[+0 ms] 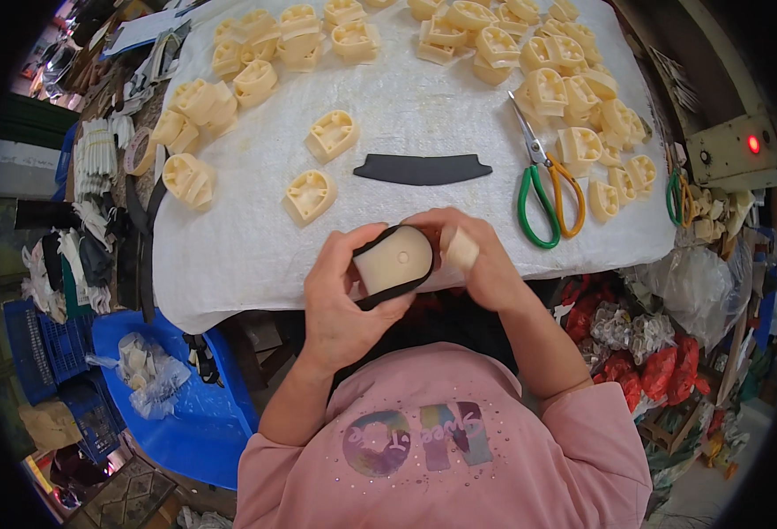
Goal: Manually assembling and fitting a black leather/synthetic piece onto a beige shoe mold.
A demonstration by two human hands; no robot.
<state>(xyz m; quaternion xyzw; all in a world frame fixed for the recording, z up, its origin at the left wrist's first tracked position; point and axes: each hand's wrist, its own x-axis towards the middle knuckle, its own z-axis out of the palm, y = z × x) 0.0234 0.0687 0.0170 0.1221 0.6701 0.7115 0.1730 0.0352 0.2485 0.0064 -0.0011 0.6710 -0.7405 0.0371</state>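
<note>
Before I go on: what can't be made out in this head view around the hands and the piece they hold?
- Underside of the cream block: turned away from the head camera.
- How far the black strip wraps: left hand covers it.
- Right hand fingers: a pale wrap hides one fingertip.
- Table far edge: cut off by the picture's top.

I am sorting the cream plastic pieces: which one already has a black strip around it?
The cream piece held in both hands, left hand and right hand. Black strip wraps its edge; those on the white cloth are bare.
</note>
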